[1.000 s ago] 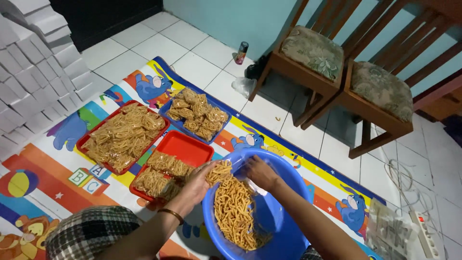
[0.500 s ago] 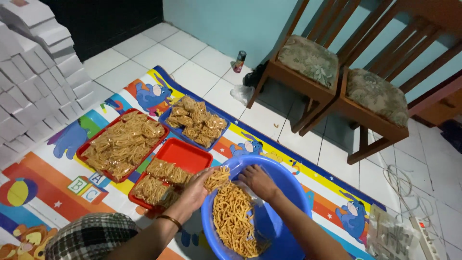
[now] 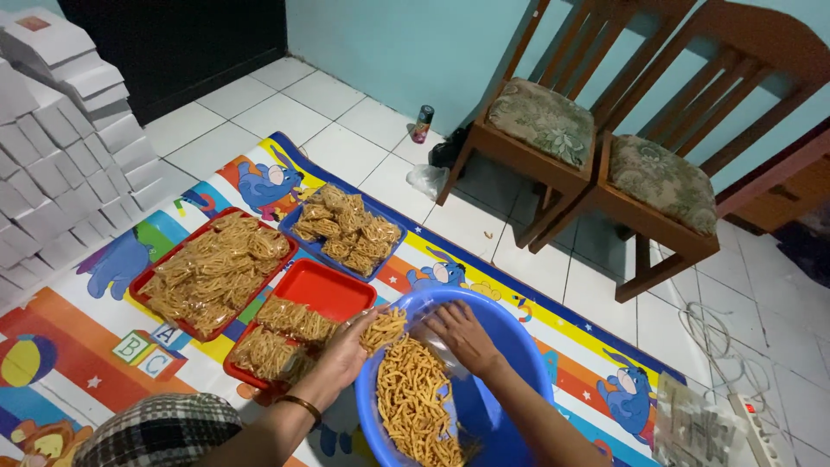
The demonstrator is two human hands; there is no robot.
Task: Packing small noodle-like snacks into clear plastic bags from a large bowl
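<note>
A blue plastic basin [image 3: 510, 333] sits on the mat in front of me, half full of loose yellow snack sticks [image 3: 413, 402]. My left hand [image 3: 350, 346], with a bracelet on the wrist, is at the basin's left rim and grips a handful of sticks [image 3: 383, 329]. My right hand [image 3: 462, 333] is inside the basin and holds a clear plastic bag [image 3: 437, 346] beside that handful. A red tray [image 3: 333, 290] just left of the basin carries several filled packs [image 3: 281, 333].
A second red tray [image 3: 212, 268] and a blue tray [image 3: 346, 229] hold more snack packs on the colourful mat [image 3: 78, 346]. White boxes [image 3: 52, 130] are stacked at the left. Two wooden chairs [image 3: 596, 164], a small can [image 3: 422, 124], empty bags [image 3: 692, 428] and a power strip [image 3: 761, 432] lie to the right.
Both hands stayed at the basin's near rim; the left hand keeps its handful of sticks by the bag. The view has tilted slightly.
</note>
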